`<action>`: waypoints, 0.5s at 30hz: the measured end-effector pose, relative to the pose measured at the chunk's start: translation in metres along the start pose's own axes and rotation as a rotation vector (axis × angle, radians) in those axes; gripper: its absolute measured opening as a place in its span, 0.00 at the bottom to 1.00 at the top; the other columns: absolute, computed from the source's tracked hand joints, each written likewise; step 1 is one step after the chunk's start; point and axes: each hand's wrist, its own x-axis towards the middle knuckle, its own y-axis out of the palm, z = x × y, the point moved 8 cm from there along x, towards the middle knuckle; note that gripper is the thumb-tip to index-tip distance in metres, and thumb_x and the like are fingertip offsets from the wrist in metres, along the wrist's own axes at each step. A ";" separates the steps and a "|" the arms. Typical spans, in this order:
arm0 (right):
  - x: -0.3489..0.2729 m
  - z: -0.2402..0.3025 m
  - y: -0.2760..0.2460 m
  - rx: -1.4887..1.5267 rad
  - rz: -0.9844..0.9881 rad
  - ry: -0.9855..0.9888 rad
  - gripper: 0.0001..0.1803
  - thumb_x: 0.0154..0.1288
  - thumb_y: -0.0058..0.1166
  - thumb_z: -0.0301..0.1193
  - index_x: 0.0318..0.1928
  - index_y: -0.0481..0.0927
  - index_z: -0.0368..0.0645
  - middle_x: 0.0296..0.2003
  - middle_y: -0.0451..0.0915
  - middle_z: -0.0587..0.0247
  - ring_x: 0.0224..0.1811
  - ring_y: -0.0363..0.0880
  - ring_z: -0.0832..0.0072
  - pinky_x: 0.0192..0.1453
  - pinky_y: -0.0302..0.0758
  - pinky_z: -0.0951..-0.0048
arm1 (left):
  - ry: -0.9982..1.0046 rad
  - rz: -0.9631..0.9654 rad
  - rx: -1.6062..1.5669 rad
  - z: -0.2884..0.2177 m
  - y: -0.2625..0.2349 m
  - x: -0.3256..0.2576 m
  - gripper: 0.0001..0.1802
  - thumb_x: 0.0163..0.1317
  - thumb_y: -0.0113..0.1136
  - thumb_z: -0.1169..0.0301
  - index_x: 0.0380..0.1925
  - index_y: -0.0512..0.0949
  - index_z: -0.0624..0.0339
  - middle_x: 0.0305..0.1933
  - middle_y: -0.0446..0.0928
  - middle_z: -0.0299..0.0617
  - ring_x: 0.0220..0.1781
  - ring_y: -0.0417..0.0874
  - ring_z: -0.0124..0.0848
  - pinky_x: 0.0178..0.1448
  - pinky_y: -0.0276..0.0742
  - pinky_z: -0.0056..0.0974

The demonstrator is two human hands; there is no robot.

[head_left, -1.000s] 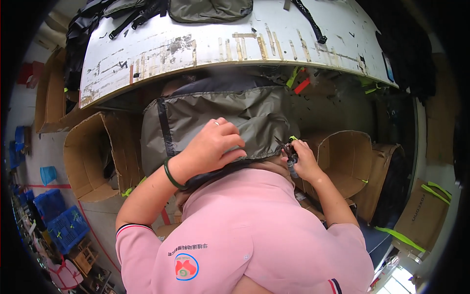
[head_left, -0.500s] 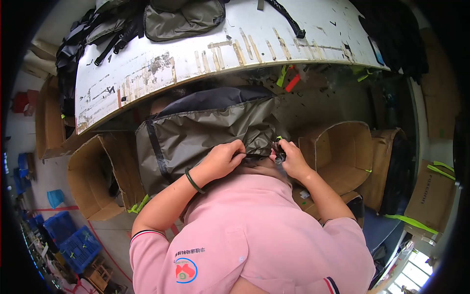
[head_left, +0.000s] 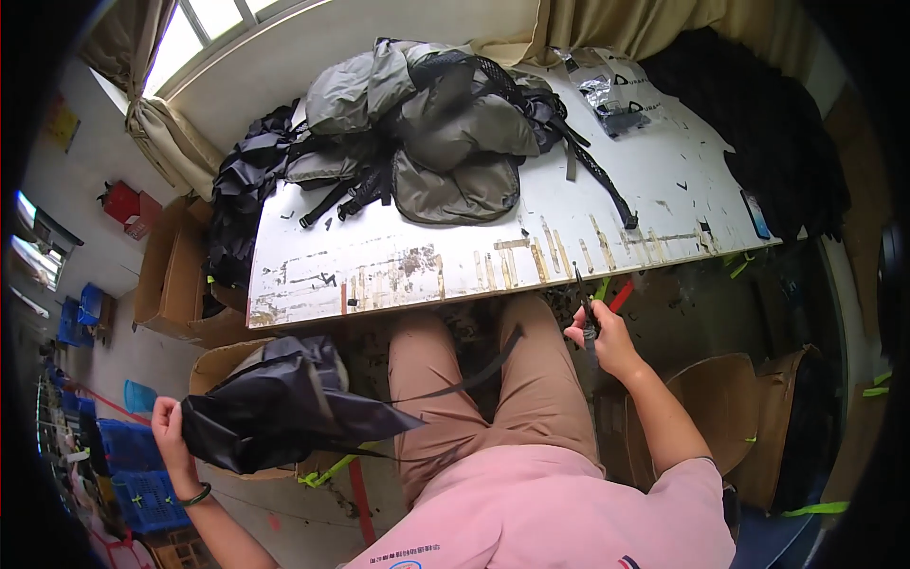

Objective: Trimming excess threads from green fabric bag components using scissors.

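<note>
One black cloth (head_left: 256, 412), likely light, limp and slippery, suits the left hand (head_left: 169, 431) gripping its edge off the bench's (head_left: 455, 248) near-left corner, while the right hand (head_left: 614, 343) grips apparent scissors (head_left: 588, 321).

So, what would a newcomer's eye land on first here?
Probably the black cloth at lower left, held out by the left fingers. Next, the grey heap on the white table, then the scissors in the right fingers, by the table's near edge.
</note>
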 end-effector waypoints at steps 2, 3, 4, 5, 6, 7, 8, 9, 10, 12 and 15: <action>0.044 0.015 0.014 0.036 0.013 -0.009 0.18 0.59 0.70 0.33 0.38 0.74 0.37 0.32 0.83 0.54 0.34 0.84 0.69 0.40 0.77 0.69 | 0.054 -0.118 0.269 0.040 -0.093 0.007 0.10 0.70 0.53 0.71 0.28 0.67 0.57 0.28 0.63 0.27 0.31 0.62 0.18 0.37 0.61 0.26; 0.064 0.017 0.018 0.037 -0.008 -0.018 0.19 0.59 0.70 0.34 0.38 0.74 0.37 0.31 0.83 0.53 0.34 0.84 0.68 0.40 0.78 0.69 | 0.081 -0.175 0.414 0.053 -0.118 0.008 0.11 0.70 0.53 0.71 0.28 0.67 0.58 0.27 0.62 0.28 0.30 0.62 0.18 0.36 0.61 0.26; 0.085 0.013 0.023 0.038 -0.029 -0.028 0.19 0.58 0.71 0.35 0.37 0.74 0.37 0.31 0.83 0.53 0.34 0.84 0.66 0.40 0.78 0.68 | 0.045 -0.225 0.536 0.066 -0.138 0.008 0.11 0.69 0.53 0.72 0.27 0.66 0.59 0.26 0.62 0.30 0.30 0.63 0.19 0.36 0.63 0.27; 0.107 0.007 0.032 0.041 -0.032 -0.042 0.19 0.58 0.71 0.35 0.37 0.74 0.37 0.31 0.83 0.53 0.34 0.84 0.66 0.40 0.78 0.68 | 0.024 -0.288 0.629 0.079 -0.156 0.007 0.10 0.68 0.54 0.72 0.28 0.67 0.60 0.25 0.63 0.34 0.30 0.65 0.23 0.36 0.64 0.31; 0.130 -0.002 0.035 0.053 -0.083 -0.053 0.21 0.58 0.71 0.38 0.38 0.74 0.37 0.31 0.83 0.53 0.34 0.83 0.63 0.40 0.78 0.66 | 0.000 -0.352 0.721 0.091 -0.168 0.008 0.10 0.67 0.55 0.71 0.28 0.68 0.60 0.25 0.65 0.38 0.29 0.68 0.28 0.36 0.66 0.35; 0.151 -0.007 0.036 0.070 -0.131 -0.063 0.23 0.57 0.72 0.40 0.39 0.73 0.37 0.31 0.83 0.52 0.33 0.83 0.60 0.40 0.77 0.63 | -0.012 -0.345 0.918 0.102 -0.166 0.013 0.09 0.65 0.58 0.69 0.30 0.70 0.60 0.28 0.69 0.42 0.33 0.72 0.35 0.40 0.69 0.40; 0.172 -0.010 0.039 0.080 -0.132 -0.078 0.23 0.57 0.72 0.40 0.39 0.73 0.37 0.31 0.83 0.52 0.33 0.83 0.60 0.40 0.77 0.63 | -0.028 -0.337 1.115 0.110 -0.168 0.018 0.09 0.64 0.60 0.67 0.32 0.72 0.59 0.32 0.73 0.46 0.37 0.76 0.42 0.44 0.72 0.46; 0.190 -0.021 0.028 -0.036 -0.211 -0.023 0.25 0.56 0.72 0.42 0.39 0.73 0.37 0.31 0.82 0.52 0.34 0.82 0.57 0.41 0.77 0.61 | -0.218 -0.267 1.168 0.107 -0.108 0.031 0.12 0.60 0.64 0.64 0.38 0.75 0.58 0.44 0.77 0.47 0.50 0.76 0.51 0.51 0.72 0.53; 0.209 -0.022 0.022 -0.110 -0.279 0.018 0.28 0.54 0.73 0.44 0.40 0.72 0.37 0.31 0.82 0.52 0.34 0.82 0.54 0.42 0.77 0.59 | -0.175 -0.245 1.158 0.088 -0.074 0.044 0.15 0.59 0.66 0.64 0.43 0.75 0.56 0.48 0.76 0.47 0.55 0.75 0.50 0.55 0.72 0.52; 0.247 -0.027 0.020 -0.084 -0.337 0.114 0.31 0.52 0.74 0.47 0.40 0.71 0.37 0.33 0.81 0.49 0.37 0.81 0.50 0.46 0.75 0.55 | 0.040 -0.065 0.838 0.076 -0.010 0.090 0.18 0.57 0.67 0.67 0.46 0.76 0.58 0.49 0.75 0.50 0.56 0.74 0.51 0.61 0.70 0.48; 0.283 -0.019 0.013 -0.185 -0.435 0.189 0.35 0.48 0.76 0.51 0.40 0.71 0.37 0.33 0.82 0.49 0.40 0.83 0.50 0.47 0.76 0.55 | 0.377 0.193 0.685 0.002 0.154 0.152 0.24 0.53 0.69 0.68 0.50 0.75 0.62 0.53 0.75 0.50 0.58 0.75 0.50 0.62 0.71 0.46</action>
